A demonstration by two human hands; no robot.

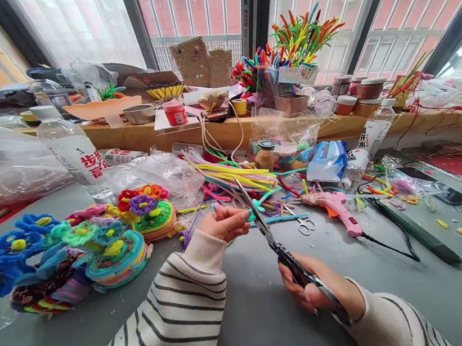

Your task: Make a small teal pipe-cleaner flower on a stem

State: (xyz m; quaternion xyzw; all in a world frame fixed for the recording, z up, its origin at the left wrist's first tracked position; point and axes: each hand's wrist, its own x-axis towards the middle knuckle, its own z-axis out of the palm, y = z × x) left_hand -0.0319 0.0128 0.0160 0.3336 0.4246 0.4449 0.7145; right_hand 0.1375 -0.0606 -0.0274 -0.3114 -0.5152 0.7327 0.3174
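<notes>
My right hand grips a pair of large scissors with black handles. Their blades are slightly apart and point up and away from me. Close to the left side of the blades, my left hand is closed in a pinch. A teal pipe cleaner shows at its fingertips, reaching behind the blades. Exactly where it meets the blades is hard to make out. Beyond both hands lies a bundle of yellow and pastel pipe cleaners.
Fuzzy flower pieces stand at left, near a water bottle. A pink glue gun, small scissors and a dark green bar lie at right. Behind, a wooden ledge holds jars and colourful pipe cleaners.
</notes>
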